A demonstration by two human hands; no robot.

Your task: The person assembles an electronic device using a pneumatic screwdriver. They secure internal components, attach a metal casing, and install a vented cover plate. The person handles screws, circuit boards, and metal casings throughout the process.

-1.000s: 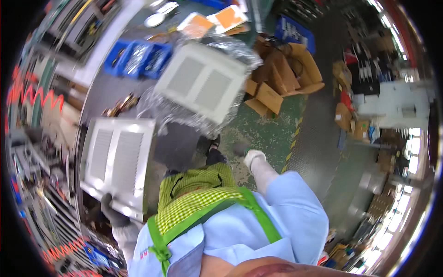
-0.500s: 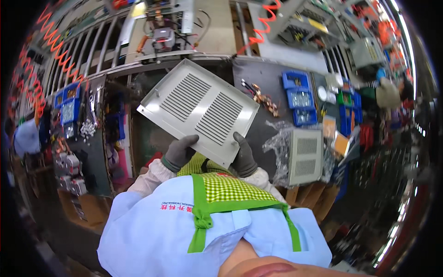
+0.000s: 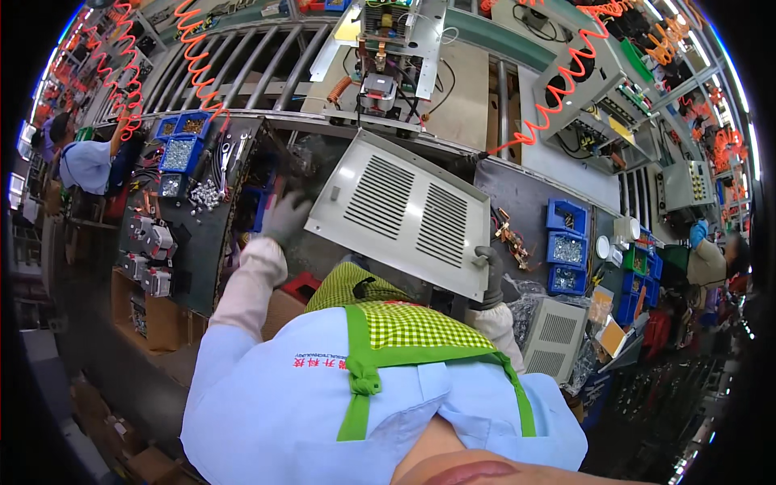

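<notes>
Pale grey panel (image 3: pixel 413 212) at centre frame: sheet metal, rectangular with folded edges, tilted in view, two banks of parallel louvre slots pressed into it, smooth satin finish catching small highlights. Right hand (image 3: pixel 489 279), in a dark grey knit glove, is clamped on the panel's lower-right edge, thumb over the face. Left hand (image 3: pixel 287 218), gloved in grey and blurred, is beside the panel's left corner; cannot tell whether it touches or how its fingers are set. The two hands are well apart, on opposite sides of the sheet. Right of centre, a dark, matte tabletop (image 3: pixel 517 190) carries a tangle of coppery metal parts (image 3: pixel 513 241) and a row of blue plastic bins (image 3: pixel 567 233), with shiny small hardware in them. Below these, lower right, a second louvred panel (image 3: pixel 556 335) lies amid crinkled clear film (image 3: pixel 525 301). On the left side, small white pieces (image 3: pixel 204 195) lie in a loose heap near slim metal wrenches (image 3: pixel 241 155); boxy metallic units (image 3: pixel 151 242) cluster further down. Along the upper left run smooth cylindrical rollers (image 3: pixel 263 77). Upper right, a springy orange coiled hose (image 3: pixel 521 139) hangs in loops.
</notes>
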